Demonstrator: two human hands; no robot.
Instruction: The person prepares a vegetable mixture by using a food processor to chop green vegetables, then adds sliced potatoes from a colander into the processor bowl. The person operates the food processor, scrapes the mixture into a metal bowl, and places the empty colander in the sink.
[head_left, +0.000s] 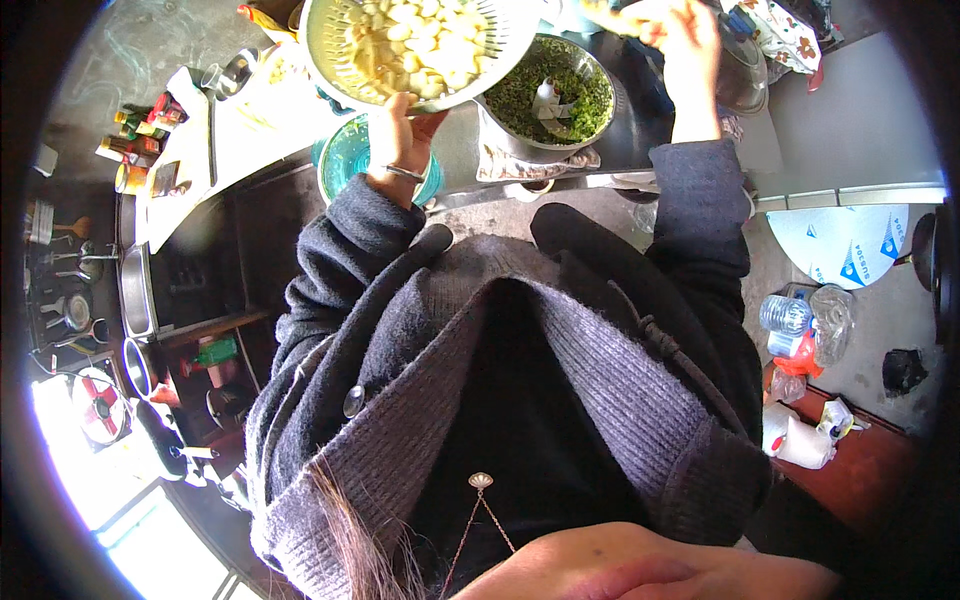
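Note:
At the top centre, my left hand (401, 139) grips the near rim of a pale slotted colander (330, 67), tilted and holding many peeled, cream-coloured pieces that look like garlic cloves (420, 37). Just right of it, a steel chopper bowl (551, 146) with a white central hub and blade (551, 105) contains finely chopped greens (589, 94). My right hand (679, 37) is raised at the upper right, with bent fingers near a pale, overexposed item; whether it holds this cannot be told. Below the colander stands a teal transparent bowl (345, 161).
A patterned cloth (510, 165) lies under the chopper bowl at the counter's edge. Sauce bottles and jars (135, 146) stand at the left. A clear lid (742, 75) is at the upper right. Plastic bottles (787, 315) stand low at the right.

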